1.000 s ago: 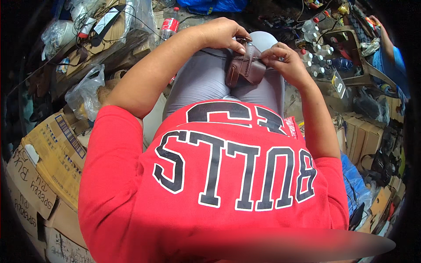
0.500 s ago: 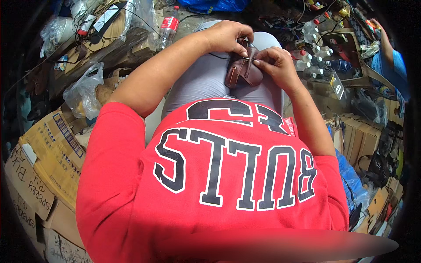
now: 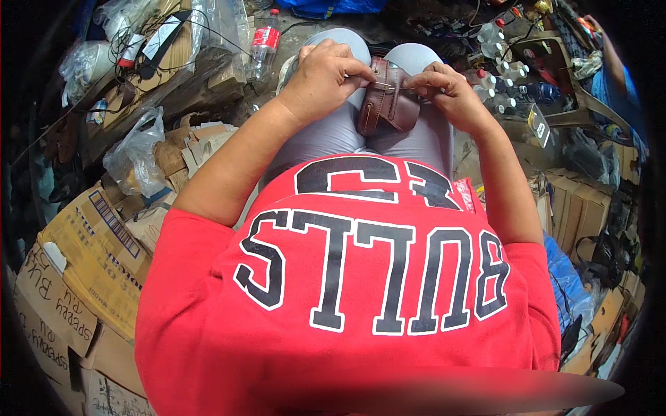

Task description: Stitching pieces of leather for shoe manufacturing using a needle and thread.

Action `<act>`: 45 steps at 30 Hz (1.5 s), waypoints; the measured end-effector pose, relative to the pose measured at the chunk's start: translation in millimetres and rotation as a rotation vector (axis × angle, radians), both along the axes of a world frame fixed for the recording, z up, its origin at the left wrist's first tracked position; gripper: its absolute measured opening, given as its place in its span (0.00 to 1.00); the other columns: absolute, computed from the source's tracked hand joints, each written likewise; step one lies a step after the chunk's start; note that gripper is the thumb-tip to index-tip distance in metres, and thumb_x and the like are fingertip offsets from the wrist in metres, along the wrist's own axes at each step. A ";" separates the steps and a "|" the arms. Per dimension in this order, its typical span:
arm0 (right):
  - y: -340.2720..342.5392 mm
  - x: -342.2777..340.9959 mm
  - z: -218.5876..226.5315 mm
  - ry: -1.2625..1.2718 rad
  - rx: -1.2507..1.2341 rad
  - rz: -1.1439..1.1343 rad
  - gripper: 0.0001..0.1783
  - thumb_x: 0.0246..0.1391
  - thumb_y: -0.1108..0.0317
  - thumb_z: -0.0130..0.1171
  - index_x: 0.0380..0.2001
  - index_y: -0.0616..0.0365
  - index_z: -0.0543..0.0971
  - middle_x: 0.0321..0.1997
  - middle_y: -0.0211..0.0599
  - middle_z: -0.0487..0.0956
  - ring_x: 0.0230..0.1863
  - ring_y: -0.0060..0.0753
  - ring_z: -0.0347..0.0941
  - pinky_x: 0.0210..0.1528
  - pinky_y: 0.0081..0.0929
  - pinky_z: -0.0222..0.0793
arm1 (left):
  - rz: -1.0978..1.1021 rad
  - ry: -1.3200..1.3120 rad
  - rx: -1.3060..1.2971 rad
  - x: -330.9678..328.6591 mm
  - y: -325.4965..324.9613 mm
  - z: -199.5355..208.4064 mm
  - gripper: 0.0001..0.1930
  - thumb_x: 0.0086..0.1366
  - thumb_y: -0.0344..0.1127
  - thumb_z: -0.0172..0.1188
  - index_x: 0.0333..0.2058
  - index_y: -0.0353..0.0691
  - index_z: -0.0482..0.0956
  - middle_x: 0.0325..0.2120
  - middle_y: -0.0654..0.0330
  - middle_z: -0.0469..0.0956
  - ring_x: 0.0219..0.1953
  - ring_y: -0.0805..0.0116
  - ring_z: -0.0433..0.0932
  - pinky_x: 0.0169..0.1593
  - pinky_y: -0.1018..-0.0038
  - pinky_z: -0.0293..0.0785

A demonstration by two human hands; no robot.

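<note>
Leatherwork (image 3: 393, 111) on thighs (image 3: 436, 139): left hand (image 3: 325, 75) and right hand (image 3: 454, 97) pinch thin strand (image 3: 384, 86) (kind unclear) across it, near edge (image 3: 397, 129) free.

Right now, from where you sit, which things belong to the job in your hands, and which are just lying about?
In the job:
- brown stitched leather piece
- left hand and right hand, both at the piece
- thin needle-like thing between them, too small to identify

Apparently just lying about:
- red-labelled plastic bottle
- clear plastic bag
- yellow carton
</note>
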State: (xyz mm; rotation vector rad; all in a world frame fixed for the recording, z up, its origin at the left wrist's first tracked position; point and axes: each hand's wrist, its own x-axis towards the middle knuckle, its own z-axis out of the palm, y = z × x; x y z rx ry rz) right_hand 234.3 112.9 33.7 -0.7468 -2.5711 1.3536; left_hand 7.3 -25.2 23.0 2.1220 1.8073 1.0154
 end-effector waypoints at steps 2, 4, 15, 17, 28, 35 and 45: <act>1.5 -1.0 -0.3 -0.003 -0.006 0.005 0.25 0.37 0.87 0.49 0.37 0.49 0.83 0.27 0.29 0.73 0.33 0.25 0.71 0.41 0.22 0.68 | -0.008 -0.018 -0.021 1.7 0.0 0.9 0.07 0.53 0.32 0.64 0.32 0.52 0.84 0.22 0.67 0.69 0.34 0.66 0.69 0.41 0.68 0.60; 1.6 -1.3 -0.8 -0.015 -0.012 -0.001 0.25 0.37 0.87 0.49 0.36 0.49 0.83 0.27 0.29 0.73 0.33 0.25 0.71 0.41 0.22 0.68 | -0.018 -0.035 -0.042 3.3 0.2 1.9 0.07 0.53 0.33 0.65 0.32 0.53 0.84 0.22 0.67 0.69 0.35 0.67 0.68 0.42 0.67 0.58; 2.9 0.1 -5.7 0.018 -0.049 0.011 0.23 0.38 0.84 0.50 0.36 0.52 0.84 0.27 0.29 0.75 0.34 0.25 0.71 0.42 0.21 0.67 | -0.083 0.156 0.061 15.1 3.7 13.0 0.05 0.52 0.32 0.63 0.29 0.50 0.83 0.24 0.67 0.69 0.35 0.67 0.69 0.44 0.67 0.56; 2.6 0.9 -6.5 0.029 -0.040 0.017 0.22 0.38 0.83 0.50 0.36 0.52 0.84 0.27 0.29 0.75 0.33 0.25 0.71 0.42 0.21 0.67 | -0.091 0.164 0.066 18.9 4.7 11.9 0.05 0.53 0.32 0.63 0.30 0.51 0.83 0.23 0.67 0.69 0.35 0.67 0.69 0.44 0.67 0.56; -0.3 3.3 -11.3 0.039 -0.016 0.006 0.23 0.37 0.83 0.52 0.36 0.48 0.85 0.26 0.26 0.74 0.32 0.23 0.69 0.41 0.20 0.66 | -0.084 -0.179 -0.157 -2.8 -0.4 -15.2 0.13 0.54 0.30 0.63 0.36 0.58 0.85 0.21 0.70 0.68 0.34 0.70 0.67 0.47 0.69 0.57; 0.7 5.3 -14.7 0.026 -0.016 -0.005 0.23 0.36 0.84 0.52 0.36 0.49 0.85 0.26 0.26 0.73 0.33 0.24 0.69 0.42 0.20 0.65 | -0.114 -0.163 -0.220 -5.4 1.1 -20.0 0.12 0.55 0.32 0.63 0.37 0.58 0.85 0.21 0.70 0.68 0.35 0.71 0.66 0.50 0.67 0.55; -7.9 1.1 -8.5 0.074 0.095 -0.021 0.17 0.40 0.79 0.59 0.35 0.52 0.84 0.26 0.28 0.77 0.34 0.25 0.69 0.42 0.21 0.64 | -0.020 -0.131 -0.123 13.2 1.4 -13.0 0.11 0.52 0.33 0.65 0.35 0.59 0.85 0.25 0.71 0.75 0.39 0.71 0.71 0.50 0.68 0.56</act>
